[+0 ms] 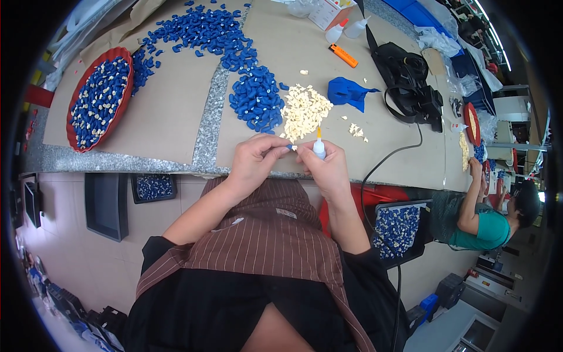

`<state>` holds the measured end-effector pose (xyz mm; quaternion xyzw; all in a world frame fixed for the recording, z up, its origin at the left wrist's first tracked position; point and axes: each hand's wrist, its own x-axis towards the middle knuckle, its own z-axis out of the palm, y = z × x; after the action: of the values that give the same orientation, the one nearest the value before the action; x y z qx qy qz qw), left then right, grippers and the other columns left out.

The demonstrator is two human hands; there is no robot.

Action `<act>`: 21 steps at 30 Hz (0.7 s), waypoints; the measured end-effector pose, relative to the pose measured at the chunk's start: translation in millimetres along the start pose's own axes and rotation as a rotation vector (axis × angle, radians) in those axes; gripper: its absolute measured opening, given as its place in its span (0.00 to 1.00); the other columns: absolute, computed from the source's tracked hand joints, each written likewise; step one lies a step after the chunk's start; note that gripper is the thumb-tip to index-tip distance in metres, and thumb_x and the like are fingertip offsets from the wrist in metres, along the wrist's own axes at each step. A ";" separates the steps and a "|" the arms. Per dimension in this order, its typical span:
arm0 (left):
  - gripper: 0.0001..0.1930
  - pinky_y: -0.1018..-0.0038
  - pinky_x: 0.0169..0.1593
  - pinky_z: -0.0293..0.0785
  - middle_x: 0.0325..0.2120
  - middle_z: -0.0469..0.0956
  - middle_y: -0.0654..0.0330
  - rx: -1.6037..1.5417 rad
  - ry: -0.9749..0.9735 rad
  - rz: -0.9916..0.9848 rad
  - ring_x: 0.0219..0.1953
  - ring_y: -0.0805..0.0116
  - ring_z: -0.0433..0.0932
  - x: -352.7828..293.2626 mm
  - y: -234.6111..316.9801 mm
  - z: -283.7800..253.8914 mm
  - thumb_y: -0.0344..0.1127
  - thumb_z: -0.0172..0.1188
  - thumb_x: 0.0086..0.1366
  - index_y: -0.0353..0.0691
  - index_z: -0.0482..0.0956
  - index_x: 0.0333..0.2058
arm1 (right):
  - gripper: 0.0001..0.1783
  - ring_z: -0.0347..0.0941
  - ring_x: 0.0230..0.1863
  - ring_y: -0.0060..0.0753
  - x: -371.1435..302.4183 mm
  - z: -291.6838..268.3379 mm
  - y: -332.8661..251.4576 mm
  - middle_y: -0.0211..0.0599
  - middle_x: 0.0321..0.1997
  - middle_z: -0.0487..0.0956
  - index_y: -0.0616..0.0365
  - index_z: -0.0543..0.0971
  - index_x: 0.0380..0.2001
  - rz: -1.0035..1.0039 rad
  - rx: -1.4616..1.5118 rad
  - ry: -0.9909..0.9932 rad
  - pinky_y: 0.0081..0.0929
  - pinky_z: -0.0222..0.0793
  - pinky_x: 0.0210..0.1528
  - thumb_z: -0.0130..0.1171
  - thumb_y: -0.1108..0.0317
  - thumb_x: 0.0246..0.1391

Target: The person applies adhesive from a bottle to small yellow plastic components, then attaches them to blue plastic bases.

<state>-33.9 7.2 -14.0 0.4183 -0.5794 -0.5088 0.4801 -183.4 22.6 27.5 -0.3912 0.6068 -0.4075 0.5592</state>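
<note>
Left hand pinching a small blue piece; right hand closed around a glue bottle, both sets of fingertips nearly meeting.
Red tray well left of the hands, blue pile beyond the left, cream pile ahead between them; farther off past the right, a box, its print too small to read. Fingertips partly cover the blue piece; the right fingertips' grip is unclear.

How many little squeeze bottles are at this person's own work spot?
3: a white bottle in the right hand, plus a red-capped bottle and a pale-tipped bottle beyond the orange lighter. Others may be hidden.
</note>
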 end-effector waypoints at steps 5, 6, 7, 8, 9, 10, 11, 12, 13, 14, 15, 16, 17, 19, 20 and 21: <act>0.06 0.78 0.31 0.69 0.24 0.76 0.58 0.091 -0.029 0.122 0.28 0.69 0.74 0.5 7.2 -1.4 0.22 0.56 0.49 0.34 0.77 0.29 | 0.06 0.64 0.20 0.13 -1.6 1.7 3.2 0.27 0.19 0.72 0.65 0.75 0.23 -0.102 -0.038 0.021 0.13 0.59 0.21 0.56 0.72 0.42; 0.06 0.78 0.32 0.70 0.26 0.76 0.57 0.095 -0.040 0.118 0.28 0.70 0.74 0.0 7.8 -1.6 0.21 0.55 0.49 0.33 0.77 0.28 | 0.06 0.64 0.20 0.13 -0.7 1.6 5.4 0.27 0.19 0.72 0.65 0.75 0.23 -0.101 -0.038 0.019 0.13 0.59 0.21 0.56 0.72 0.42; 0.06 0.79 0.33 0.71 0.27 0.75 0.57 0.100 -0.052 0.115 0.29 0.71 0.74 -0.5 7.8 -1.6 0.19 0.55 0.49 0.32 0.76 0.28 | 0.06 0.64 0.20 0.12 0.3 1.2 8.3 0.26 0.19 0.72 0.65 0.75 0.23 -0.113 -0.052 0.021 0.13 0.59 0.21 0.56 0.72 0.42; 0.06 0.79 0.33 0.71 0.27 0.75 0.57 0.101 -0.051 0.112 0.29 0.71 0.74 -0.7 7.0 -1.2 0.19 0.55 0.49 0.32 0.76 0.28 | 0.06 0.63 0.20 0.12 1.3 0.8 10.9 0.26 0.19 0.72 0.65 0.75 0.23 -0.124 -0.066 0.023 0.13 0.59 0.21 0.56 0.72 0.42; 0.06 0.78 0.33 0.71 0.26 0.76 0.57 0.115 -0.043 0.127 0.29 0.70 0.75 -0.9 5.5 -0.6 0.19 0.55 0.49 0.32 0.76 0.27 | 0.06 0.63 0.20 0.12 2.4 0.4 13.4 0.26 0.19 0.72 0.65 0.75 0.23 -0.122 -0.065 0.021 0.13 0.59 0.21 0.56 0.72 0.42; 0.06 0.78 0.33 0.71 0.26 0.76 0.57 0.130 -0.035 0.142 0.28 0.70 0.75 -1.0 4.4 -0.2 0.19 0.55 0.48 0.32 0.76 0.27 | 0.05 0.62 0.20 0.11 3.5 0.0 15.8 0.25 0.18 0.71 0.64 0.74 0.22 -0.124 -0.059 0.017 0.13 0.58 0.21 0.56 0.72 0.42; 0.06 0.78 0.33 0.71 0.26 0.76 0.57 0.131 -0.035 0.139 0.28 0.70 0.75 -1.2 4.3 -0.3 0.19 0.55 0.48 0.32 0.76 0.27 | 0.05 0.62 0.20 0.11 4.4 -0.2 17.2 0.24 0.18 0.70 0.64 0.74 0.21 -0.125 -0.053 0.014 0.13 0.58 0.21 0.56 0.72 0.42; 0.06 0.78 0.33 0.72 0.26 0.76 0.56 0.168 -0.037 0.156 0.28 0.69 0.75 -1.9 4.7 -0.1 0.18 0.55 0.48 0.32 0.76 0.27 | 0.05 0.62 0.20 0.11 4.6 -0.3 17.6 0.24 0.18 0.70 0.64 0.74 0.21 -0.121 -0.052 0.013 0.13 0.58 0.21 0.56 0.72 0.42; 0.07 0.78 0.33 0.72 0.25 0.76 0.56 0.205 -0.039 0.172 0.28 0.68 0.75 -2.2 4.8 0.1 0.17 0.54 0.47 0.32 0.76 0.27 | 0.05 0.62 0.20 0.11 4.7 0.0 17.7 0.24 0.17 0.70 0.64 0.74 0.21 -0.121 -0.058 0.011 0.13 0.58 0.21 0.56 0.72 0.42; 0.07 0.78 0.33 0.72 0.25 0.76 0.56 0.205 -0.040 0.169 0.28 0.68 0.75 -2.2 4.6 0.2 0.17 0.54 0.47 0.32 0.76 0.27 | 0.05 0.62 0.19 0.11 4.8 0.3 17.6 0.24 0.17 0.70 0.63 0.74 0.20 -0.121 -0.063 0.009 0.13 0.58 0.20 0.56 0.72 0.42; 0.07 0.78 0.33 0.72 0.25 0.76 0.55 0.214 -0.036 0.180 0.28 0.67 0.75 -1.9 4.5 0.2 0.17 0.54 0.47 0.32 0.76 0.27 | 0.05 0.62 0.19 0.11 4.8 0.8 16.5 0.24 0.17 0.70 0.63 0.74 0.20 -0.119 -0.063 0.009 0.13 0.58 0.20 0.56 0.72 0.42; 0.08 0.78 0.33 0.72 0.25 0.76 0.55 0.222 -0.032 0.191 0.28 0.67 0.76 -1.6 4.4 0.2 0.16 0.53 0.46 0.32 0.76 0.27 | 0.05 0.62 0.19 0.11 4.5 1.4 14.9 0.24 0.17 0.70 0.63 0.73 0.20 -0.109 -0.061 0.001 0.13 0.57 0.20 0.56 0.72 0.42; 0.08 0.78 0.33 0.72 0.25 0.76 0.55 0.222 -0.032 0.190 0.28 0.67 0.76 -1.7 3.5 0.2 0.16 0.53 0.46 0.32 0.76 0.27 | 0.05 0.62 0.19 0.11 4.4 1.9 13.9 0.24 0.17 0.70 0.63 0.73 0.20 -0.101 -0.059 -0.006 0.13 0.57 0.20 0.56 0.72 0.42; 0.09 0.77 0.32 0.73 0.25 0.76 0.54 0.207 -0.030 0.187 0.28 0.67 0.76 -2.3 0.5 0.6 0.15 0.53 0.46 0.31 0.76 0.27 | 0.05 0.61 0.19 0.11 4.8 2.8 13.6 0.24 0.17 0.70 0.63 0.73 0.20 -0.100 -0.060 -0.009 0.13 0.57 0.20 0.56 0.72 0.42; 0.09 0.77 0.32 0.73 0.25 0.76 0.54 0.209 -0.028 0.188 0.28 0.67 0.76 -2.2 0.0 0.9 0.15 0.53 0.46 0.31 0.76 0.27 | 0.05 0.61 0.19 0.11 5.0 3.1 13.4 0.24 0.17 0.70 0.63 0.73 0.20 -0.101 -0.061 -0.011 0.13 0.57 0.19 0.56 0.72 0.42; 0.09 0.77 0.32 0.73 0.25 0.76 0.54 0.214 -0.028 0.195 0.28 0.67 0.76 -2.4 0.1 1.3 0.15 0.53 0.46 0.31 0.76 0.27 | 0.05 0.61 0.19 0.11 5.3 2.9 14.2 0.24 0.17 0.70 0.63 0.73 0.20 -0.103 -0.060 -0.013 0.13 0.57 0.19 0.56 0.72 0.42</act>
<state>-34.8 9.8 -14.2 0.4014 -0.6749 -0.4008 0.4719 -181.1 22.7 12.2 -0.4410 0.5943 -0.4148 0.5295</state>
